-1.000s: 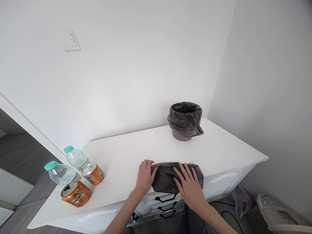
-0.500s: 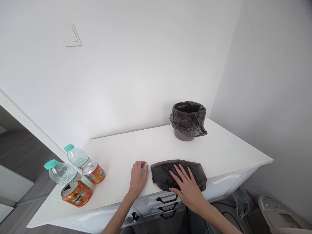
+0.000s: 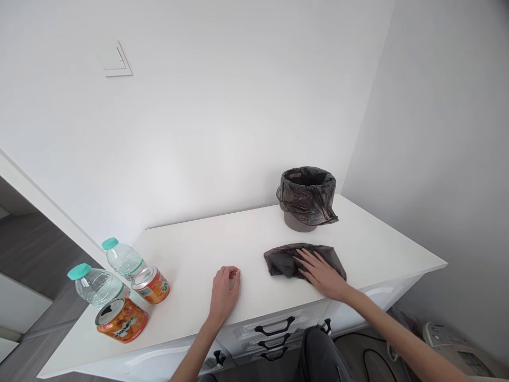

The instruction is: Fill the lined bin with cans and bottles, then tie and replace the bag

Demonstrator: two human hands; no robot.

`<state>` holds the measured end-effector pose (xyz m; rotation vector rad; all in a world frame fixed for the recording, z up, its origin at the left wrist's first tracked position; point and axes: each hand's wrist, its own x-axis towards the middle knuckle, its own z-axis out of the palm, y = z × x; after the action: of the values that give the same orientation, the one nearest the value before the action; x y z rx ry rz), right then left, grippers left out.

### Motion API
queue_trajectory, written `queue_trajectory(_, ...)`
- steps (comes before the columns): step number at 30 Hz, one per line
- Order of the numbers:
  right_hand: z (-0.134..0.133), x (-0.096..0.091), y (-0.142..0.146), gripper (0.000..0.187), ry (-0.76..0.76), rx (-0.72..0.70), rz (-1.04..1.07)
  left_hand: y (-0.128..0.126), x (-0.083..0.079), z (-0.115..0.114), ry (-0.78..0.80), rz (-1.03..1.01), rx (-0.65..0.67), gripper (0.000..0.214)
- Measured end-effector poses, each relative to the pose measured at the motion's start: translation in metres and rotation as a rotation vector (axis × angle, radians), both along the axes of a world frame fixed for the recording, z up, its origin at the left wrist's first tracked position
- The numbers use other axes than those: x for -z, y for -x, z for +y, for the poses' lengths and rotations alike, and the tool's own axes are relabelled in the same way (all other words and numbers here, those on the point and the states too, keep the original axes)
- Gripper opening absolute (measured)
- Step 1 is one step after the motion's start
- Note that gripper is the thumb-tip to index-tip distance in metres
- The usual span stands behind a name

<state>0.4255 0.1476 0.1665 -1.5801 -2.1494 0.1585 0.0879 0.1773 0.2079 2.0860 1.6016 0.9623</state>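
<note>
A folded dark plastic bag (image 3: 286, 260) lies on the white tabletop (image 3: 238, 239), in front of a small bin (image 3: 300, 220) lined with a dark bag (image 3: 307, 193). My right hand (image 3: 323, 274) lies flat on the folded bag's right half, fingers stretched out and apart. My left hand (image 3: 225, 289) rests on the tabletop to the left of the bag, apart from it, with its fingers curled inward; nothing shows in them.
Two water bottles with teal caps (image 3: 124, 258) (image 3: 95, 284) and two orange drink cans (image 3: 151, 285) (image 3: 121, 319) lie at the table's left end. Drawers with black handles (image 3: 274, 328) sit under the front edge. A white appliance (image 3: 457, 353) stands on the floor at lower right.
My right hand has slid the folded bag away from the front edge, to the right and towards the bin. My left hand let go of the bag and now rests curled on the table.
</note>
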Motion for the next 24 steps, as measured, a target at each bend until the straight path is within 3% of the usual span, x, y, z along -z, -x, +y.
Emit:
queue_trajectory(5, 0.02, -0.012, -0.073, 0.054, 0.009, -0.12, -0.081, 0.0, 0.002, 0.0, 0.006, 0.012, -0.008, 0.03)
queue_trajectory(8, 0.024, -0.013, -0.099, 0.053, -0.02, -0.099, -0.118, -0.001, 0.002, 0.001, -0.001, 0.019, -0.011, 0.031)
queue_trajectory(13, 0.027, 0.011, -0.074, 0.051, -0.229, 0.185, -0.073, -0.002, 0.002, 0.002, -0.018, 0.041, -0.014, 0.031)
queue_trajectory(16, 0.032, 0.036, -0.049, 0.058, -0.201, 0.365, -0.105, -0.002, 0.004, 0.001, -0.022, 0.053, -0.014, 0.031)
queue_trajectory(20, 0.037, 0.058, -0.041, 0.061, -0.122, 0.401, -0.145, 0.0, 0.009, 0.003, -0.023, 0.056, -0.009, 0.032)
queue_trajectory(24, 0.037, 0.061, -0.042, 0.063, -0.183, 0.395, -0.098, 0.0, 0.012, 0.005, -0.018, 0.041, -0.006, 0.033)
